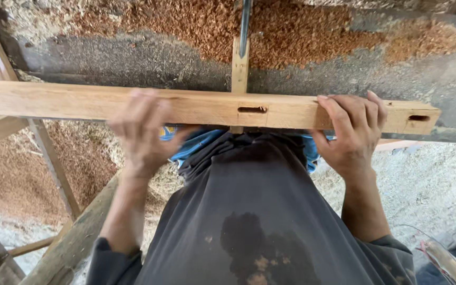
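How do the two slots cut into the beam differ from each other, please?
The middle slot lies on the beam between the left hand and right hand; the end slot lies beyond the right hand, near the beam's end. The middle slot looks longer and thinner, the end slot shorter and darker. Both are narrow, lengthwise cuts in the same face.

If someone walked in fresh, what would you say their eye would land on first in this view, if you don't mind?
First the long pale wooden beam running across the frame, with slot-shaped mortises cut in its near face. The left hand, blurred, and the right hand both grip it. Behind it, reddish sawdust covers the grey surface at the top, where a metal blade points down over a narrow wooden strip.
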### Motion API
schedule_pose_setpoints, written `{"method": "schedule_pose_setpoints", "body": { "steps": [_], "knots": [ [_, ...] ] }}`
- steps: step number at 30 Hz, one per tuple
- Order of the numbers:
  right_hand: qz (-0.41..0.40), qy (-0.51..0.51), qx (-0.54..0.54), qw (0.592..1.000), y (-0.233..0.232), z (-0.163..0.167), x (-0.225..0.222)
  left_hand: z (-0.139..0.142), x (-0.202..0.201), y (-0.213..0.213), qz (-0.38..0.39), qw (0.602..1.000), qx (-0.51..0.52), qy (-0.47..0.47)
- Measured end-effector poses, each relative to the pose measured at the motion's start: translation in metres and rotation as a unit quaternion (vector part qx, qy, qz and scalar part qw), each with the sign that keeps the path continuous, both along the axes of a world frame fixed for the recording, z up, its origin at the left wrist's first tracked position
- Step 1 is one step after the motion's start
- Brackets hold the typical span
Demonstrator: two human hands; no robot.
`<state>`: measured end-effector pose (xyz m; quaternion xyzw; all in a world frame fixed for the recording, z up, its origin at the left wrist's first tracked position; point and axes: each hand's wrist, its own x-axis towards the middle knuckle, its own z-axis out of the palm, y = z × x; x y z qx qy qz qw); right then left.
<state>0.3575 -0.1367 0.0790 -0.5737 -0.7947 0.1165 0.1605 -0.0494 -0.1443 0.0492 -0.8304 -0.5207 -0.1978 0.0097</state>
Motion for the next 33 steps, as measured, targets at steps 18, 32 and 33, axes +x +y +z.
{"method": "schedule_pose_setpoints", "body": {
  "steps": [18,32,33],
  "knots": [
    [0.017,-0.033,-0.099,0.994,-0.008,0.001,0.149,0.017,-0.053,0.032,0.016,0.986,0.068,0.150],
    [0.056,-0.030,0.032,0.997,0.062,0.004,-0.039,0.015,0.046,0.054,-0.013,0.987,-0.139,-0.079],
    [0.060,-0.031,0.018,0.998,0.069,0.005,-0.038,0.015,0.045,0.059,-0.017,0.984,-0.154,-0.090]
  ]
}}
